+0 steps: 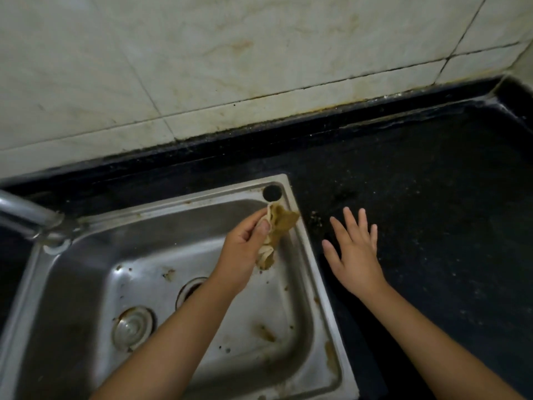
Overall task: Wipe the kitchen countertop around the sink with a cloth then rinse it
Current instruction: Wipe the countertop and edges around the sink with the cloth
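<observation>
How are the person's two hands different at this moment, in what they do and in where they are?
The left hand has curled fingers and pinches a bunched brown cloth; the right hand holds nothing and its fingers are spread straight. The left hand is over the steel sink, near its right rim; the right hand is over the black countertop beside it. Both are bare and reach forward.

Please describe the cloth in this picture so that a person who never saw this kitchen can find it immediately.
Start at the steel sink set into the black countertop. Over its far right corner, just below the round hole in the rim, the left hand pinches the cloth. It is the only soft, crumpled thing there, a dirty yellow-brown against grey metal.
</observation>
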Available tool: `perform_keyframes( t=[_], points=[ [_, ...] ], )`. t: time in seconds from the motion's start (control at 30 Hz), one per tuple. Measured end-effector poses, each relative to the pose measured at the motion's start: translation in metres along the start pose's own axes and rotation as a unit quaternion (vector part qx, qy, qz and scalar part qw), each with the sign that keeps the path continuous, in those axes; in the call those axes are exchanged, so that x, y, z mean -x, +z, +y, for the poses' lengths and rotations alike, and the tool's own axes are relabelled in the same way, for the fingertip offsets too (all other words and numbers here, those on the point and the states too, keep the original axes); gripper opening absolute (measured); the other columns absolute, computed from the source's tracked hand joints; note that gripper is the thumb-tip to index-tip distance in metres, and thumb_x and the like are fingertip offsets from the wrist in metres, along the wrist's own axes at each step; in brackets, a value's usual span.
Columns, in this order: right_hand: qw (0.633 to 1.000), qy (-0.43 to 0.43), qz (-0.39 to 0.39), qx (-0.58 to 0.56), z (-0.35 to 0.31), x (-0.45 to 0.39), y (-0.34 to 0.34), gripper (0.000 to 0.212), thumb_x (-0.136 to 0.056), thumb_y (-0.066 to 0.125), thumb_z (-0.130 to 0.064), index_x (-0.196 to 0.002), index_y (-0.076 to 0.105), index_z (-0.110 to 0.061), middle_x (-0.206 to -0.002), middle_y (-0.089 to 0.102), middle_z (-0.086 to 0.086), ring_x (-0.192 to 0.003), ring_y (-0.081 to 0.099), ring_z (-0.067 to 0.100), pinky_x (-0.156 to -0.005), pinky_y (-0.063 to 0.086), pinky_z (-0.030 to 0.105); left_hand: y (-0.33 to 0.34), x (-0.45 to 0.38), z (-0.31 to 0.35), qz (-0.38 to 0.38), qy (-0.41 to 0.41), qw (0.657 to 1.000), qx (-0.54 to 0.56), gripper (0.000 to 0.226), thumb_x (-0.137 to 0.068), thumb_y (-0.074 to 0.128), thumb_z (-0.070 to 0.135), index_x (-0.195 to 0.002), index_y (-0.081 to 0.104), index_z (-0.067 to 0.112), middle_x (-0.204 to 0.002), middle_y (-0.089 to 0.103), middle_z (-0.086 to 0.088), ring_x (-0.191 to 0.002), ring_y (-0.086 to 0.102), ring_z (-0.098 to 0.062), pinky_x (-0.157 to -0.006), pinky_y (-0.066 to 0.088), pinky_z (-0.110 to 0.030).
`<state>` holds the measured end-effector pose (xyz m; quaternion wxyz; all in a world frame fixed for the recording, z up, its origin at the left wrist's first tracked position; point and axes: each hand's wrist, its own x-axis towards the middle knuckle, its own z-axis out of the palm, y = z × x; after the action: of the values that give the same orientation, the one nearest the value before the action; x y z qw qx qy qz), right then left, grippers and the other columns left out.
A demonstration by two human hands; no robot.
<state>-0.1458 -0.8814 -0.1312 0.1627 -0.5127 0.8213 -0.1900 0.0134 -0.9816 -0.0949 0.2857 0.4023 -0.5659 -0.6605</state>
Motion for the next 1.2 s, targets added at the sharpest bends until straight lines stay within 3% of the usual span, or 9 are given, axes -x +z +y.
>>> perform_keyframes(
  t=[0.13, 0.33, 0.43, 0.6, 0.73, 0.83, 0.97, 1.13, 1.2],
  points=[
    [0.997, -0.067, -0.034, -0.009, -0.052, 0.003, 0.014, 0.074, -0.082, 0.015, -0.053, -0.144, 0.028, -0.015, -0.157, 0.006, 0.008, -0.135, -0.019, 0.013, -0.11, -0.015, 0.034, -0.056, 0.037, -0.004, 0.062, -0.043, 0.997, 0.008, 0.025, -0.095, 0.042, 0.012, -0.103, 0.059, 0.028, -0.095, 0.066, 0.009, -0.081, 0.065, 0.0, -0.073, 0.053, -0.014],
    [0.985, -0.137, -0.103, -0.011, -0.141, 0.005, 0.076, 0.045, -0.097, 0.037, -0.032, -0.139, 0.037, -0.016, -0.155, 0.017, 0.004, -0.143, -0.007, 0.018, -0.116, -0.006, 0.038, -0.156, 0.086, -0.024, 0.149, -0.114, 0.982, 0.016, 0.022, -0.095, 0.045, 0.016, -0.113, 0.056, 0.021, -0.112, 0.062, -0.007, -0.097, 0.06, -0.018, -0.086, 0.049, -0.028],
    [0.976, -0.15, -0.152, -0.04, -0.174, 0.013, 0.107, 0.043, -0.098, 0.039, -0.027, -0.139, 0.037, -0.018, -0.154, 0.022, 0.001, -0.145, -0.001, 0.016, -0.117, 0.0, 0.033, -0.197, 0.105, -0.032, 0.135, -0.11, 0.982, -0.075, 0.02, -0.095, 0.045, 0.021, -0.107, 0.055, 0.033, -0.103, 0.059, 0.009, -0.093, 0.057, -0.008, -0.077, 0.049, -0.019],
    [0.942, -0.149, -0.275, -0.123, -0.22, 0.022, 0.137, 0.049, -0.096, 0.044, -0.023, -0.143, 0.027, -0.022, -0.153, 0.021, -0.006, -0.144, 0.004, 0.012, -0.114, 0.008, 0.023, -0.246, 0.122, -0.04, 0.073, -0.092, 0.988, -0.099, 0.019, -0.094, 0.047, 0.013, -0.105, 0.058, 0.024, -0.107, 0.058, -0.002, -0.097, 0.058, -0.015, -0.075, 0.051, -0.015],
    [0.902, -0.159, -0.341, -0.212, -0.241, 0.023, 0.148, 0.027, -0.092, 0.052, -0.017, -0.118, 0.06, -0.016, -0.143, 0.03, -0.013, -0.138, 0.021, 0.004, -0.114, 0.019, 0.023, -0.269, 0.123, -0.042, 0.012, -0.061, 0.993, -0.101, 0.021, -0.093, 0.046, 0.005, -0.106, 0.058, 0.016, -0.102, 0.045, 0.002, -0.088, 0.051, -0.005, -0.071, 0.046, -0.008],
    [0.901, -0.126, -0.319, -0.266, -0.244, 0.026, 0.136, 0.016, -0.091, 0.053, -0.011, -0.081, 0.064, -0.017, -0.126, 0.047, -0.017, -0.121, 0.045, -0.001, -0.099, 0.038, 0.016, -0.274, 0.117, -0.041, 0.004, -0.047, 0.994, -0.098, 0.023, -0.092, 0.046, 0.003, -0.107, 0.056, 0.018, -0.109, 0.046, 0.002, -0.094, 0.051, -0.004, -0.074, 0.047, -0.007],
    [0.932, -0.024, -0.214, -0.293, -0.226, 0.034, 0.091, 0.03, -0.093, 0.047, -0.01, -0.064, 0.05, -0.017, -0.075, 0.055, -0.016, -0.061, 0.053, -0.011, -0.059, 0.039, 0.009, -0.251, 0.099, -0.038, 0.014, -0.037, 0.995, -0.093, 0.027, -0.093, 0.047, 0.007, -0.101, 0.056, 0.031, -0.115, 0.054, 0.005, -0.11, 0.05, -0.009, -0.081, 0.042, -0.008],
    [0.971, 0.048, -0.029, -0.234, -0.16, 0.042, -0.006, 0.024, -0.096, 0.041, -0.014, -0.074, 0.048, -0.008, -0.069, 0.047, 0.004, -0.064, 0.048, 0.009, -0.062, 0.04, 0.021, -0.176, 0.066, -0.023, -0.076, -0.002, 0.988, -0.132, 0.029, -0.095, 0.045, 0.009, -0.118, 0.053, 0.025, -0.118, 0.048, 0.006, -0.112, 0.044, -0.005, -0.09, 0.033, -0.014],
    [0.974, 0.056, 0.06, -0.209, -0.131, 0.038, -0.043, 0.025, -0.097, 0.039, -0.012, -0.073, 0.045, -0.01, -0.069, 0.042, 0.003, -0.063, 0.041, 0.013, -0.057, 0.036, 0.013, -0.139, 0.055, -0.018, -0.115, 0.026, 0.983, -0.141, 0.029, -0.095, 0.046, 0.008, -0.117, 0.053, 0.024, -0.118, 0.047, 0.006, -0.113, 0.044, -0.005, -0.089, 0.037, -0.013]
  ],
)
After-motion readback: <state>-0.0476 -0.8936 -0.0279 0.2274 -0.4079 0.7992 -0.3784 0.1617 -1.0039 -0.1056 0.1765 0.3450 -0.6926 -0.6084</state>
